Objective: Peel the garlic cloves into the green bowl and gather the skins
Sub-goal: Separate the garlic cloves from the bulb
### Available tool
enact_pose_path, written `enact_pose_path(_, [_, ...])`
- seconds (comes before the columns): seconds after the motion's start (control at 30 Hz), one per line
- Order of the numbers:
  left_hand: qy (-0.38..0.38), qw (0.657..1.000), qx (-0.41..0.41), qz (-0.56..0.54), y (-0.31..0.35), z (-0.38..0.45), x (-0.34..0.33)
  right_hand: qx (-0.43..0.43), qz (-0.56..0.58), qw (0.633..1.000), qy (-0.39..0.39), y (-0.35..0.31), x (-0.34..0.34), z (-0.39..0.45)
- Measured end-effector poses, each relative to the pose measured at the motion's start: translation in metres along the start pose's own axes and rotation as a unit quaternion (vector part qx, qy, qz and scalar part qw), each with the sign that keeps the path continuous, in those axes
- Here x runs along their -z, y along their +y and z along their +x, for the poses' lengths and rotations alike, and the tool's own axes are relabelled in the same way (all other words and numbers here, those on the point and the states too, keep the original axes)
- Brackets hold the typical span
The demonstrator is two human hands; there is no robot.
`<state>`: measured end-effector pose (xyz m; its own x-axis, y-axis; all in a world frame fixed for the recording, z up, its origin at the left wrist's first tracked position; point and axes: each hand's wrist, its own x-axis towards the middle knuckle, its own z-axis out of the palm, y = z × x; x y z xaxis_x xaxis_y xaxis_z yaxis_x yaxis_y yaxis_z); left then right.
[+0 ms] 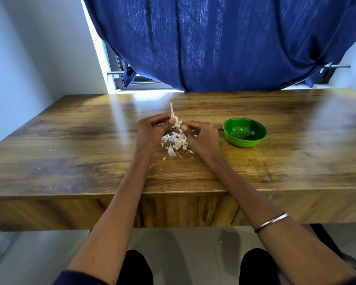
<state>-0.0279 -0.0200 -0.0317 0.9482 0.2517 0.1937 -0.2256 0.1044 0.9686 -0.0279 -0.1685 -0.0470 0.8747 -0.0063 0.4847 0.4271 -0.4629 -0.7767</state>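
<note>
My left hand [152, 131] grips a piece of garlic [174, 120] with a pale stem sticking up, thumb pressed on it, above the middle of the wooden table [70, 140]. My right hand [199, 136] meets it from the right, fingertips pinching at the garlic's skin. Below and between both hands lies a loose pile of white garlic skins [176, 144]. The green bowl [245, 132] stands on the table to the right of my right hand; I see no cloves inside it.
A blue curtain [224, 44] hangs behind the table's far edge, over a window. A few skin flakes lie scattered toward the table's front edge and on the floor. My knees show below the table front.
</note>
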Motion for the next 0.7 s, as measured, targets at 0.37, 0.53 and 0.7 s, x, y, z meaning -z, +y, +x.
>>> enact_pose_path(0.37, [-0.041, 0.999, -0.002, 0.029, 0.002, -0.003, 0.0, 0.028, 0.121, 0.992, 0.027, -0.002, 0.004, -0.002])
enact_pose_path(0.53, [-0.061, 0.998, 0.027, 0.022, 0.001, -0.005, 0.002, 0.008, 0.141, 0.99, -0.004, -0.001, 0.01, -0.002])
enact_pose_path(0.7, [-0.067, 0.997, 0.02, 0.035, 0.002, -0.005, 0.001, -0.017, 0.133, 0.991, -0.01, -0.001, 0.01, -0.001])
